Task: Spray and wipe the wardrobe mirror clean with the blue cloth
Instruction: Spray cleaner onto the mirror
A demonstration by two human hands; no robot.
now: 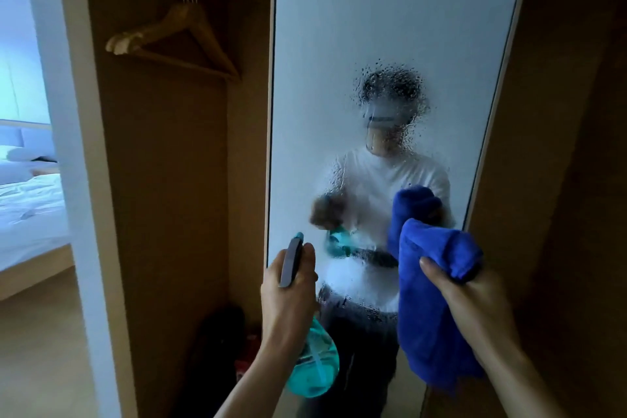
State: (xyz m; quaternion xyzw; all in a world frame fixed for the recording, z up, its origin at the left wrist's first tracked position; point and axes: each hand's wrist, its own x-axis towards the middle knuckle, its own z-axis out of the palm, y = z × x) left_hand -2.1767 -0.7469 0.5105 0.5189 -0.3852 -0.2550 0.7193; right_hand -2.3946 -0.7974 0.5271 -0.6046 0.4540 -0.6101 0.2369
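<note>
The tall wardrobe mirror point(390, 27) in a pale frame stands in front of me, its middle and lower glass covered in spray droplets. My left hand point(285, 295) grips a teal spray bottle point(315, 363) by the neck, its grey nozzle pointing up at the mirror's lower left. My right hand point(475, 309) holds the bunched blue cloth point(431, 299) close to the lower right of the glass. A person's reflection with bottle and cloth shows in the mirror.
Wooden hangers point(176, 34) hang on a rail inside the open wardrobe at left. Dark objects point(224, 343) lie on the wardrobe floor. A white bed point(27, 207) shows through the doorway at far left. A wooden panel point(559, 180) stands right of the mirror.
</note>
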